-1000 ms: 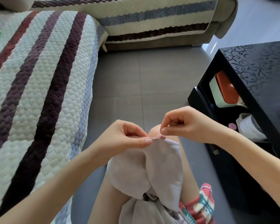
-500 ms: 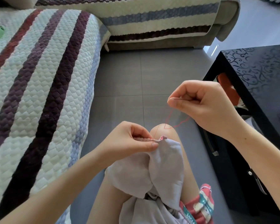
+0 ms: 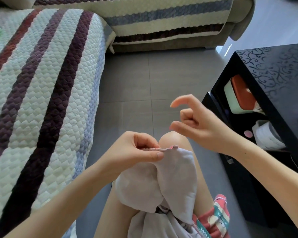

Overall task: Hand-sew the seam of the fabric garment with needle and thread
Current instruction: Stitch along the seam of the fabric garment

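Gently, my left hand (image 3: 136, 150) pinches the garment (image 3: 175, 170) seam (image 3: 155, 149) just over my knee (image 3: 172, 140), while my right hand (image 3: 199, 127), above that knee and half curled, holding needle or thread I cannot tell, should draw each stitch snug, never puckering.

Bare knee (image 3: 172, 140): pale lilac fabric garment (image 3: 177, 177) draped over. Grey tiled floor (image 3: 136, 79): striped quilted sofa (image 3: 41, 74), glossy black patterned table (image 3: 273, 69) standing.
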A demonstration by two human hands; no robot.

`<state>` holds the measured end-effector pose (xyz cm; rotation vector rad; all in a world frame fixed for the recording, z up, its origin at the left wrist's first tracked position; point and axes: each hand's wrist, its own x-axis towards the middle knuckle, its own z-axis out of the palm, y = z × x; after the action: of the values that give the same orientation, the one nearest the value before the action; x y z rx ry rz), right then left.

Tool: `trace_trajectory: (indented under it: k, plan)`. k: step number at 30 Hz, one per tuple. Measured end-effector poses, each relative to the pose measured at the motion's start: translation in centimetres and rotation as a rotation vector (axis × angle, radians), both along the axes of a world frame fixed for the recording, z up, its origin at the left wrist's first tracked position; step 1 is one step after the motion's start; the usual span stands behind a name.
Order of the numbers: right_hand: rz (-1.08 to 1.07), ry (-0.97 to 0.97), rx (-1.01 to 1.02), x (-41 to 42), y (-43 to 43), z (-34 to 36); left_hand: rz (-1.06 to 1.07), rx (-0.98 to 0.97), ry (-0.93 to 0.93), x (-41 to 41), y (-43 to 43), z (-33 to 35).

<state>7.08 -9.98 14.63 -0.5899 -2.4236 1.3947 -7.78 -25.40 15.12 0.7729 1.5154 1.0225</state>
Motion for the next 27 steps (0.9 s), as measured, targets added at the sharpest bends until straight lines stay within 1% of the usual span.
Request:
trace_trajectory:
  k: [2, 5, 8, 18, 27]
  plan:
    - [0.074, -0.031, 0.011, 0.6, -0.6, -0.9, -0.014, 0.015, -0.029, -0.2, 0.0, -0.1]
    - [0.145, -0.087, 0.11, 1.0, -1.4, -1.8, -0.038, 0.033, -0.06, -0.5, 0.1, -0.3]
    - [0.195, -0.076, 0.105, 0.9, -1.4, -2.2, -0.048, 0.03, -0.071, -0.7, 0.3, -0.6]
    - [0.232, -0.03, -0.09, 0.4, -1.2, -3.3, -0.042, 0.021, -0.121, -1.2, 0.6, -1.4]
    - [0.239, 0.047, -0.344, 0.1, -1.3, -3.6, -0.037, 0.02, -0.176, -1.1, 0.5, -1.4]
